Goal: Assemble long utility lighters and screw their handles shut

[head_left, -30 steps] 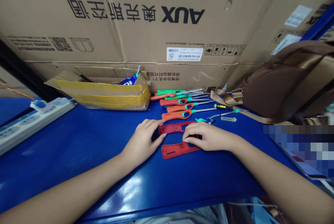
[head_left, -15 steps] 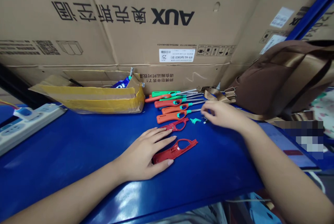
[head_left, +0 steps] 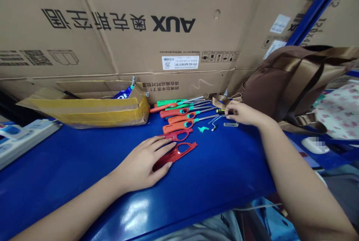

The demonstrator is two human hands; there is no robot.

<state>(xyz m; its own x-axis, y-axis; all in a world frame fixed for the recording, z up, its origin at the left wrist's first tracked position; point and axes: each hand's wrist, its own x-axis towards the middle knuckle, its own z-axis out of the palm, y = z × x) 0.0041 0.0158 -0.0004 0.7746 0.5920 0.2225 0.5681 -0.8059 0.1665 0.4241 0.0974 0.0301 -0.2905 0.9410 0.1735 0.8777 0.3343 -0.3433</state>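
My left hand [head_left: 140, 166] lies palm down, with its thumb and index finger around a red lighter shell half [head_left: 179, 152]. Its other fingertips touch a second red shell half [head_left: 179, 134] just behind. My right hand [head_left: 244, 114] is closed with fingertips pinched on a black-and-yellow handle, seemingly a screwdriver [head_left: 221, 111]; its far end is hidden by the hand. Below that hand sits a small clear fuel tank [head_left: 230, 124]. A green trigger [head_left: 203, 129] and a small part with a white wire [head_left: 213, 126] lie between the hands.
Several assembled long-nosed lighters [head_left: 178, 126] lie in a row behind the shell halves. At the left stand a cardboard box with yellow tape [head_left: 112, 112] and a power strip [head_left: 30, 140]. A brown bag [head_left: 269, 80] is at the right, its strap reaching the table [head_left: 92, 147].
My right hand has moved right and back to the black-and-yellow handle, uncovering the clear tank. My left hand and the nearer red shell half have shifted slightly left. The view has turned right.
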